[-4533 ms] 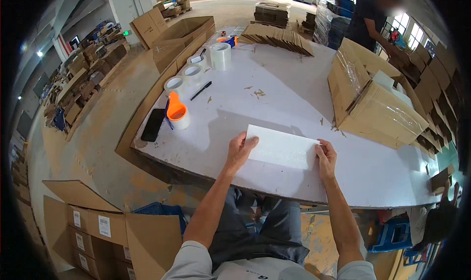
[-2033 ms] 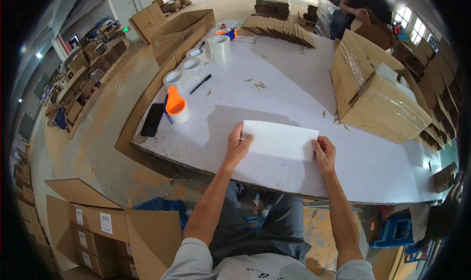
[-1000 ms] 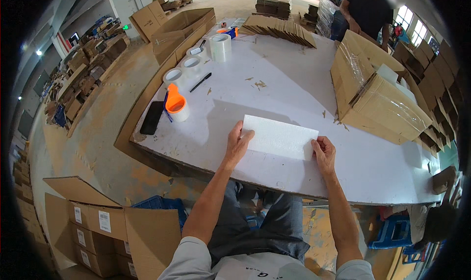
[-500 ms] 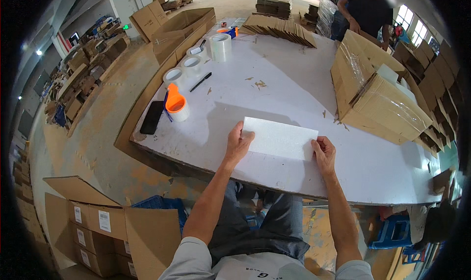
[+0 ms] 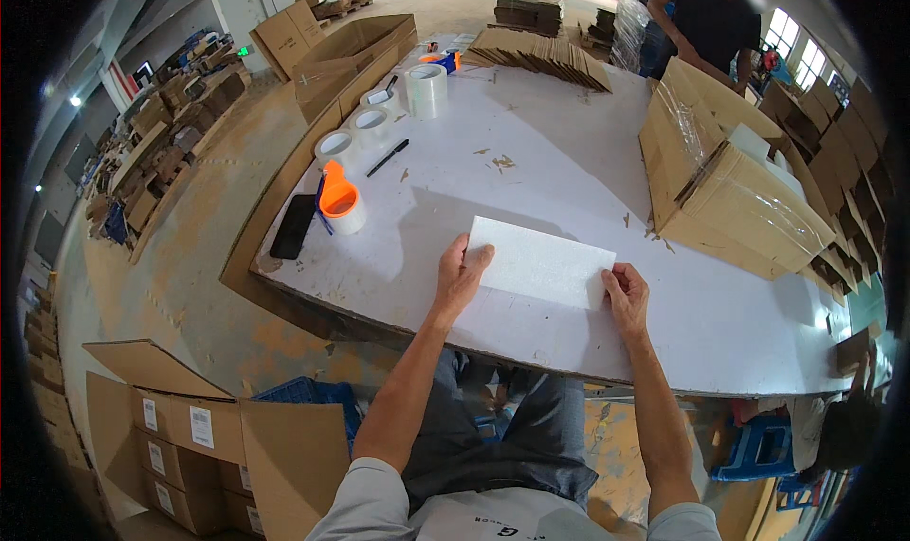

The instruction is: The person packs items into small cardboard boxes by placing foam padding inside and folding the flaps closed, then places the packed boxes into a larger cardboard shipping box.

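A flat white rectangular foam sheet [image 5: 542,261] is held up just over the white tabletop [image 5: 531,337], casting a shadow on it. My left hand [image 5: 462,274] pinches its left end, thumb on the upper face. At the right end, my right hand [image 5: 626,296] grips the lower corner between thumb and fingers. The fingers of both hands are partly hidden behind the sheet. To the left of my hands stands an orange tape dispenser [image 5: 338,200] with a roll of clear tape, and a black phone [image 5: 294,226] lies beside it.
Clear tape rolls [image 5: 427,91] and a black pen [image 5: 388,158] sit along the left side. At right stands an open cardboard box [image 5: 730,181] with white pieces inside. Flat cardboard pieces [image 5: 540,55] lie at the far edge. A co-worker [image 5: 706,19] stands behind. An open carton [image 5: 294,465] sits lower left.
The left end of the foam sheet has tilted slightly upward, its upper left corner now higher. Both my hands keep their hold. The co-worker's arm has shifted a little.
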Motion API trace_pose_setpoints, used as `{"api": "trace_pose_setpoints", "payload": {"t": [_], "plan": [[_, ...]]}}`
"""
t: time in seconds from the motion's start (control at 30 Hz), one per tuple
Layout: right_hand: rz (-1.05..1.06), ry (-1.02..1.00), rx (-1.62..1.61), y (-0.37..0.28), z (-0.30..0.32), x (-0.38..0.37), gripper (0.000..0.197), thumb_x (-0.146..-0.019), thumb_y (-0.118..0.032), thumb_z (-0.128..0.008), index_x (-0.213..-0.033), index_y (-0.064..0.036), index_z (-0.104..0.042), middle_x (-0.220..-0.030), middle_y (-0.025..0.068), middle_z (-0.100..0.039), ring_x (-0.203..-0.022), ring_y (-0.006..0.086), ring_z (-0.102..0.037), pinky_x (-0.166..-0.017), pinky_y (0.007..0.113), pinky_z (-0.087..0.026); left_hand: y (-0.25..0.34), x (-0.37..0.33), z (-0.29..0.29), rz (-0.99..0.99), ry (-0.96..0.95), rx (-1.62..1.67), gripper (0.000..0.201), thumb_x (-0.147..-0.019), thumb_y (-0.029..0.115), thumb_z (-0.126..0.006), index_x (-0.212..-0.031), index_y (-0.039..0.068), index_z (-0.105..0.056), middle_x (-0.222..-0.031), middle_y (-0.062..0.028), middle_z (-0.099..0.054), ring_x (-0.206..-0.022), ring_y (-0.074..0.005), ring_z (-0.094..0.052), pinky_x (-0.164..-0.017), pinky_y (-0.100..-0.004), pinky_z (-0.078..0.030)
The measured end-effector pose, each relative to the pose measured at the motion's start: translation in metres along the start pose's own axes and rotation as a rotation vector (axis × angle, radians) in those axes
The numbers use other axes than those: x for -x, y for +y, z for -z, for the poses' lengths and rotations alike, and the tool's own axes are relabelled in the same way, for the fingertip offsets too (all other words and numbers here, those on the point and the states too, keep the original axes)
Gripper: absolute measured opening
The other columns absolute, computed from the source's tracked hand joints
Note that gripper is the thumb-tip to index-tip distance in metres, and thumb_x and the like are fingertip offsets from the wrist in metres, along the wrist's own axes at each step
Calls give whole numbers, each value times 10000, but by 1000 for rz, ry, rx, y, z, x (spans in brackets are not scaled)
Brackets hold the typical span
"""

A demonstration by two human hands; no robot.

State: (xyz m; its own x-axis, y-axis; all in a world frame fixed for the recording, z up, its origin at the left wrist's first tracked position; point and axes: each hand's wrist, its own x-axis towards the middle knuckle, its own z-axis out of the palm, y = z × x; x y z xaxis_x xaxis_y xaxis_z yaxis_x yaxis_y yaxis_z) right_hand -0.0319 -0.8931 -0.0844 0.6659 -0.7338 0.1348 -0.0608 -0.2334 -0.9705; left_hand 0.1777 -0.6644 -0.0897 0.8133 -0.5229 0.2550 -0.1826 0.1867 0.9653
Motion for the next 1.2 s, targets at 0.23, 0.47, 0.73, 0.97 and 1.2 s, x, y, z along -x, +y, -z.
{"api": "trace_pose_setpoints", "payload": {"t": [0.23, 0.47, 0.73, 0.97, 1.2], "plan": [[1, -7, 23, 1, 1, -1, 210, -966, -212, -678, -999, -4, -664, -760, -23, -612, -627, 48, -510, -541, 217, -424, 5, 2, -4, 24, 21, 76, 360, -954, 379, -685, -957, 20, -657, -762, 63, -516, -675, -38, -407, -574, -239, -331], [37, -25, -9, 2, 1, -1, 217, -964, -215, -688, -1003, -3, -665, -772, -20, -618, -633, 45, -504, -553, 214, -422, -6, 0, 0, 38, 23, 35, 399, -958, 418, -670, -881, 27, -660, -703, 84, -461, -633, -35, -369, -545, -246, -293], [30, -16, 2, 3, 1, -1, 195, -964, -199, -683, -980, -6, -657, -752, -28, -600, -625, 41, -498, -538, 217, -414, -11, 1, 1, 50, 11, 86, 229, -915, 228, -636, -894, 0, -650, -746, 62, -517, -679, -46, -427, -588, -255, -356], [5, 1, 2, 1, 0, 0, 190, -966, -193, -676, -989, -6, -656, -738, -29, -591, -604, 41, -486, -520, 220, -401, -6, 2, 1, 82, -39, 179, 198, -875, 135, -622, -986, -24, -663, -844, 16, -611, -775, -60, -511, -682, -247, -423], [46, 3, 12, 4, -1, -2, 193, -965, -197, -676, -996, -7, -658, -719, -34, -580, -589, 42, -479, -506, 217, -387, -17, -1, 7, 57, -33, 42, 195, -868, 103, -616, -1005, -29, -659, -803, 21, -593, -716, -63, -507, -634, -263, -434]]}}
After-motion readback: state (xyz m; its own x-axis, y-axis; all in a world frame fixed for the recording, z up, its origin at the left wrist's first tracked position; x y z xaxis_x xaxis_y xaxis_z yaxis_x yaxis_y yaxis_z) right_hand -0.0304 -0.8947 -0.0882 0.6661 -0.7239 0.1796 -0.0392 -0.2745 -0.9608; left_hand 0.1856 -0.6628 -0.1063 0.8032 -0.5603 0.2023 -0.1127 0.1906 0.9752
